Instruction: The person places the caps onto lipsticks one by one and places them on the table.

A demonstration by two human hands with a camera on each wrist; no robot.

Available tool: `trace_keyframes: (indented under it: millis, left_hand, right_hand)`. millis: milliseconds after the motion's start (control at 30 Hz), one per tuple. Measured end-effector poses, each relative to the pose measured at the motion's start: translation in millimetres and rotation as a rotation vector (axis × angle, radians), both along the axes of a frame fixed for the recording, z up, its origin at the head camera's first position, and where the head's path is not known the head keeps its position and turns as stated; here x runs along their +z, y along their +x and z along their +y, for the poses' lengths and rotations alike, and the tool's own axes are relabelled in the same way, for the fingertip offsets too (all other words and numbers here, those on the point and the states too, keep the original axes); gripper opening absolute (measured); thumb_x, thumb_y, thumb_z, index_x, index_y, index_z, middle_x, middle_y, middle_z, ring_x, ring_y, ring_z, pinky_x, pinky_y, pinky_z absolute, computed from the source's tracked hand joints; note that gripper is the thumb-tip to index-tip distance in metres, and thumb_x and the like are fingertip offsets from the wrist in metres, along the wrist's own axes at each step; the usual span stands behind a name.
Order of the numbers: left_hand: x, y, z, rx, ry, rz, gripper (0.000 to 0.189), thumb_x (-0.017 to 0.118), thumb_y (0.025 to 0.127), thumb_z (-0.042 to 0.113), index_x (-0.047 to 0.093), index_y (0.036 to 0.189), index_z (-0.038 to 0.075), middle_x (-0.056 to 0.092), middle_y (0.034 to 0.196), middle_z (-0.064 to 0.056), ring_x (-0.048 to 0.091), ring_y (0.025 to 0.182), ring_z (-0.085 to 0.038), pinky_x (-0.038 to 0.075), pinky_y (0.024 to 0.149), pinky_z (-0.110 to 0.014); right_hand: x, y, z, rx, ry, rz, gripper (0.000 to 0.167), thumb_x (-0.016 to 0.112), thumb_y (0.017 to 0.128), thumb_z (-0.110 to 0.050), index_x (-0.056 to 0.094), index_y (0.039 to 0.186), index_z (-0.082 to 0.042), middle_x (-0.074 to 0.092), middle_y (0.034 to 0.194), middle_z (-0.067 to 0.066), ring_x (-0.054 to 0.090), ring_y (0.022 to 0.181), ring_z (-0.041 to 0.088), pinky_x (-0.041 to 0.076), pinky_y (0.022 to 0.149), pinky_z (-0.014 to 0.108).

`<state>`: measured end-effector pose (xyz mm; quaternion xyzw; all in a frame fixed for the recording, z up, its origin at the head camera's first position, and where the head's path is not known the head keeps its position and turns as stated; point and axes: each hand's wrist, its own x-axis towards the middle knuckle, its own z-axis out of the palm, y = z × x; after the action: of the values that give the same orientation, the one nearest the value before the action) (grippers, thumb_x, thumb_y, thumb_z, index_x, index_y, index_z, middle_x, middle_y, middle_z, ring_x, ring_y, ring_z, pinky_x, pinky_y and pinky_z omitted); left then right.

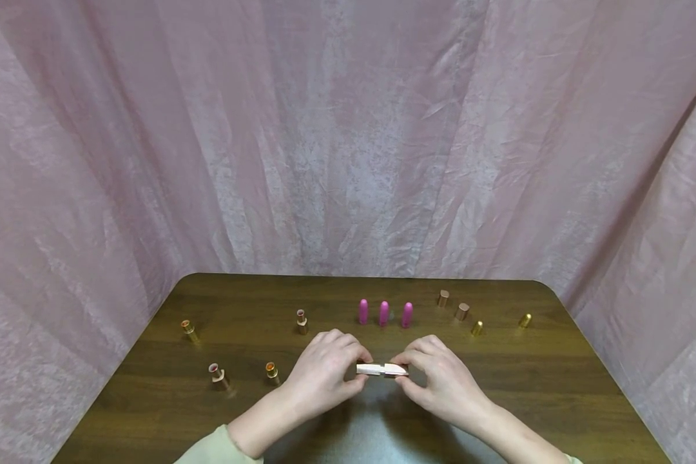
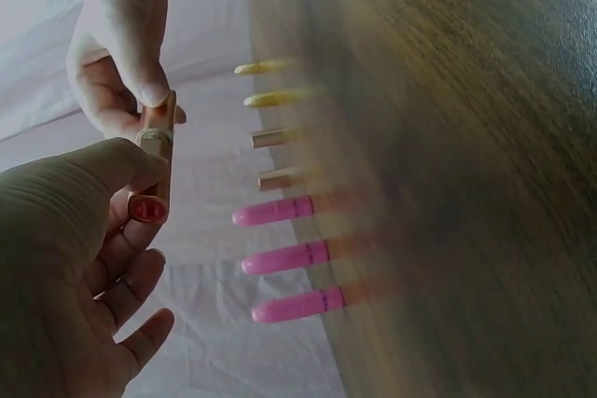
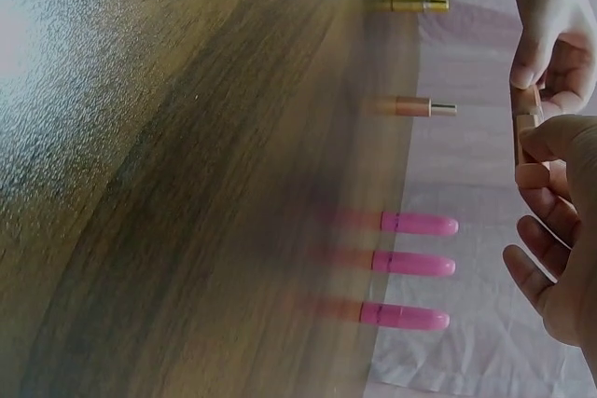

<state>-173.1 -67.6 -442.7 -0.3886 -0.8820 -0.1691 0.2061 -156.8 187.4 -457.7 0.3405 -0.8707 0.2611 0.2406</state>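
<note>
A rose-gold lipstick lies level between my two hands, above the near middle of the table. My left hand [image 1: 327, 367] pinches its base [image 1: 369, 369] between thumb and fingers. The base's red bottom label [image 2: 147, 210] faces the left wrist camera. At the other end, my right hand [image 1: 441, 380] pinches the lipstick cap [image 1: 397, 370]. A narrow band shows between cap and base, so the two parts are joined or nearly so; whether the cap is fully seated I cannot tell. The remaining fingers of both hands are loosely bent.
Three pink bullet-shaped tubes [image 1: 384, 314] stand beyond my hands. To their right are rose-gold caps [image 1: 462, 312] and gold caps [image 1: 477, 328]. Uncapped lipsticks, rose-gold [image 1: 302, 322] and gold [image 1: 272, 373], stand on the left of the wooden table [image 1: 533, 386]. Pink curtains [image 1: 348, 161] hang behind.
</note>
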Motion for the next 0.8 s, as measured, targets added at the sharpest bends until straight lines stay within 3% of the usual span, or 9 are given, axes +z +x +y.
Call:
trace_keyframes:
  millis: [800]
  left_hand:
    - [-6.5,1.8,10.2,-0.027,-0.017,0.059,0.026,0.087,0.075,0.022,0.071,0.096,0.026,0.065,0.096,0.014,0.059,0.093,-0.011,0.049,0.09,-0.034]
  right_hand:
    - [-5.0,1.2,2.1,0.02,-0.004,-0.053,0.021,0.086,0.079,-0.019,0.075,0.096,-0.027,0.062,0.096,-0.023,0.055,0.098,0.003,0.05,0.079,0.029]
